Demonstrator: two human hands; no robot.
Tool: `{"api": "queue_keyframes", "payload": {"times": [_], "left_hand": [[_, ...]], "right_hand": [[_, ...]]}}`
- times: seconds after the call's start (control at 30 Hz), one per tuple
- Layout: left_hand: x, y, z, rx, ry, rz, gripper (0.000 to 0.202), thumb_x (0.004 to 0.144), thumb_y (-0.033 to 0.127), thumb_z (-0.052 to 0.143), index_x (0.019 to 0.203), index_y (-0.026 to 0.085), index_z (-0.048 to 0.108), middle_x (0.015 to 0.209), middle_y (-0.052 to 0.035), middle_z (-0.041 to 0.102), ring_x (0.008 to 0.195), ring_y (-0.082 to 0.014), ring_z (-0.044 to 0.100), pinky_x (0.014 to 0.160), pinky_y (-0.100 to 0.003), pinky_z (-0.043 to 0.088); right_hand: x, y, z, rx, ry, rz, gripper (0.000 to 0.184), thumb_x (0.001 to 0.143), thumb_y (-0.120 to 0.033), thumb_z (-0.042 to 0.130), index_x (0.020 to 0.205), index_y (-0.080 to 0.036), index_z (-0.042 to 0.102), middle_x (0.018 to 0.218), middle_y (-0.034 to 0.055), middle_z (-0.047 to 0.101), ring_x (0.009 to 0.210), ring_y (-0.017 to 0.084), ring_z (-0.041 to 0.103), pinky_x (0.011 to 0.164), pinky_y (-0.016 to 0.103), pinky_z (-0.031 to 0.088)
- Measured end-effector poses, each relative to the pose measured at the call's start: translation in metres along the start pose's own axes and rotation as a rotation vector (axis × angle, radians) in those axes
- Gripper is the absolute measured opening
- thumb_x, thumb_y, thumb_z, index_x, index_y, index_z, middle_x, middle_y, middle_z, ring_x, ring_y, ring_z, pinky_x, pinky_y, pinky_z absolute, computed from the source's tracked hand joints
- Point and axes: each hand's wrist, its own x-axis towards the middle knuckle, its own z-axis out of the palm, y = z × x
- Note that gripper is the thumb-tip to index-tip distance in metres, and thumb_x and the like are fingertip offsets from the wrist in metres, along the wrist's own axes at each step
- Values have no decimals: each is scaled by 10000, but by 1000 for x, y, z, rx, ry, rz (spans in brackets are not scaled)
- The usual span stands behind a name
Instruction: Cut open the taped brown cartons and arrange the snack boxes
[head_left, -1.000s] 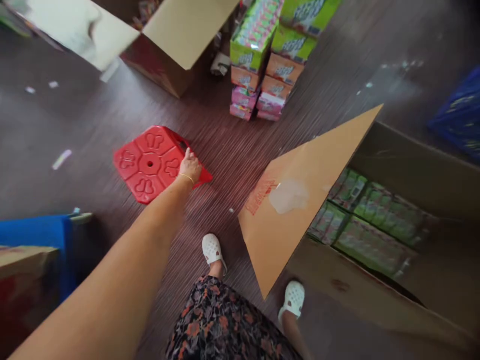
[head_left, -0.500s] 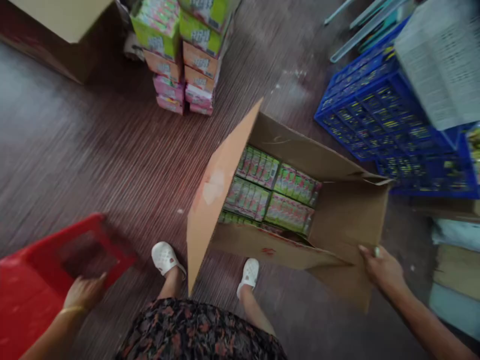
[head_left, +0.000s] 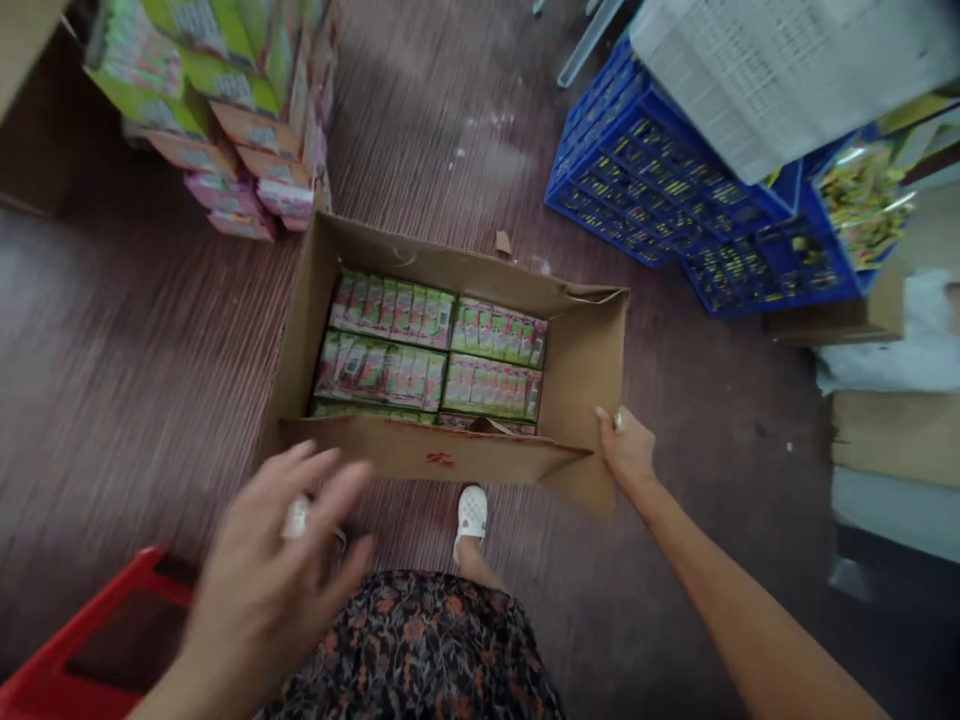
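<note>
An open cardboard box (head_left: 585, 370) lies on the dark floor in front of my feet, with rows of green and pink packets (head_left: 431, 355) inside. My right hand (head_left: 626, 450) grips the box's right flap at its near corner. My left hand (head_left: 274, 575) hovers above the floor near the box's front wall, blurred, fingers spread and holding nothing. A red plastic stool (head_left: 67, 665) shows at the bottom left, just beside my left arm and apart from the hand.
A stack of green, orange and pink packet cartons (head_left: 225, 110) stands at the far left. Blue plastic crates (head_left: 675, 190) sit at the far right under a white printed sheet (head_left: 780, 70). More cardboard (head_left: 892, 430) lies at the right edge.
My left hand let go of the red stool and rose toward the box with fingers spread. The box's tall left flap has folded down. The view swung to the right.
</note>
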Motion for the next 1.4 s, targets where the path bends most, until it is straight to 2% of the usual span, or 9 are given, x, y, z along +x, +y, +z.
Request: {"api": "queue_keyframes", "payload": {"times": [0.17, 0.23, 0.3, 0.5, 0.7, 0.93, 1.07, 1.27, 1.4], "left_hand": [[131, 53, 61, 269, -759, 199, 678, 819, 287, 705, 1455, 266, 471, 1161, -150, 686, 1176, -352, 604, 987, -506, 466], [137, 61, 80, 347, -988, 209, 368, 885, 224, 585, 1242, 198, 669, 943, -156, 726, 968, -331, 686, 848, -452, 524], [107, 67, 84, 370, -1100, 262, 293, 887, 121, 483, 998, 154, 752, 851, -151, 721, 871, -301, 696, 791, -414, 534], [-31, 83, 73, 401, -750, 168, 627, 773, 37, 486, 1335, 284, 615, 1222, -85, 687, 1120, -264, 621, 960, -423, 505], [-52, 77, 90, 396, -479, 246, 649, 753, 112, 521, 1312, 431, 604, 1266, 26, 684, 1237, -219, 559, 1152, -428, 282], [-70, 76, 93, 411, -510, 219, 810, 733, 59, 469, 1448, 438, 452, 1194, 40, 715, 1180, -202, 589, 1194, -399, 221], [-95, 74, 98, 412, -620, 149, 840, 774, 48, 470, 1520, 403, 315, 1331, -6, 644, 1252, -208, 553, 1212, -420, 241], [-174, 81, 195, 461, -641, -230, 800, 807, 30, 526, 1452, 477, 373, 1532, -108, 436, 1410, -363, 396, 1140, -676, 234], [-182, 76, 253, 388, -628, -381, 784, 798, 29, 551, 1475, 397, 405, 1577, -172, 332, 1459, -415, 248, 1151, -687, 184]], "right_hand": [[10, 24, -1, 201, 12, -21, 392, 858, -566, 365, 625, -257, 310, 515, -38, 375, 520, 139, 325, 549, 292, 244], [15, 35, 1, 306, 13, -26, 442, 863, -618, 368, 618, -256, 297, 501, -52, 347, 514, 130, 315, 547, 287, 246], [20, 43, 3, 412, -1, -27, 475, 858, -657, 377, 617, -253, 307, 499, -63, 334, 515, 122, 304, 547, 281, 249], [38, 93, 20, 488, -65, 6, 448, 863, -637, 412, 663, -235, 421, 546, -44, 411, 555, 136, 370, 567, 268, 288], [59, 166, 91, 254, -278, 270, 428, 922, -422, 348, 1019, -130, 646, 847, 137, 664, 804, 260, 595, 693, 325, 400], [29, 128, 185, 307, -267, 360, 615, 929, -309, 303, 1410, 61, 402, 1426, 311, 440, 1320, 335, 437, 1035, 421, 379], [-12, 104, 205, 397, -257, 402, 615, 934, -356, 262, 1399, 3, 446, 1365, 273, 522, 1290, 332, 484, 1057, 455, 388], [-34, 120, 195, 335, -360, 353, 665, 917, -386, 271, 1434, 9, 408, 1428, 269, 477, 1328, 352, 464, 1090, 498, 384], [-44, 120, 185, 298, -418, 287, 733, 906, -430, 287, 1449, 53, 382, 1457, 290, 438, 1374, 380, 409, 1127, 528, 349]]}}
